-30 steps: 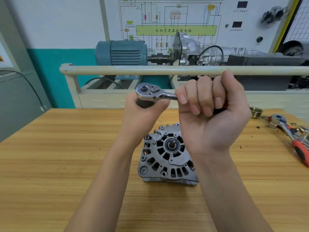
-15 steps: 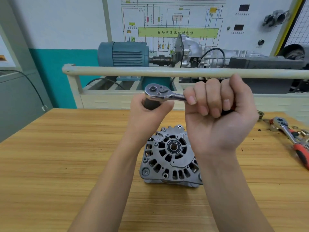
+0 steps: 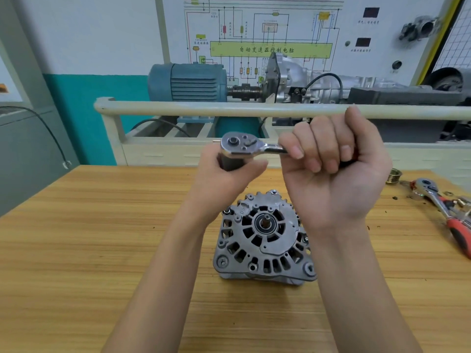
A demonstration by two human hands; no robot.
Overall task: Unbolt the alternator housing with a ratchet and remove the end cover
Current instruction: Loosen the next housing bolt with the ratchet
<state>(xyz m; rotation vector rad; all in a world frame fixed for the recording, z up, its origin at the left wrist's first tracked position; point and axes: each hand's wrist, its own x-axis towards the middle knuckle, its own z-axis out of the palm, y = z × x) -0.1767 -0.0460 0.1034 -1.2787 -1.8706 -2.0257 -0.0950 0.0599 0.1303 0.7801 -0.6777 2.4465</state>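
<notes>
Colours and surface patterns

Alternator: grey cast metal, dark vent slots. Ratchet: bright chrome. Workbench: tan, striped wood grain. Second ratchet: red-and-black handle. Electric motor: blue-grey, ribbed. Wall band: teal.

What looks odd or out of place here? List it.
Little stands out. The ratchet is held up in the air by both hands, left hand round the socket below its head, right hand on the handle, not on the alternator. Small dark specks lie on the table near a second ratchet.
</notes>
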